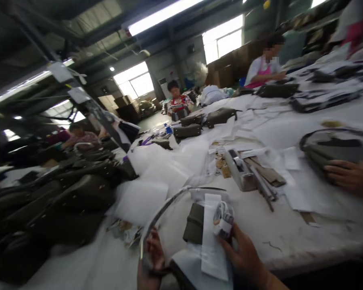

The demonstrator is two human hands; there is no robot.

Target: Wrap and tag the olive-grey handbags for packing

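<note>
At the bottom middle my left hand [153, 257] is closed around the lower end of a thin curved strap [165, 209] that arcs up and to the right. My right hand [245, 253] grips a small white paper-wrapped bundle [223, 219] against a white paper sheet [211, 241]. A dark olive flat piece [195, 223] sits between the hands, partly under the paper. All of it rests at the near edge of a long white table [290, 237].
A heap of dark olive bags [63, 197] fills the left. White foam sheets [169, 165] and a grey tape dispenser [238, 169] lie mid-table. Another person's hand [351, 177] rests on a bag [335, 149] at right. Several people sit farther back.
</note>
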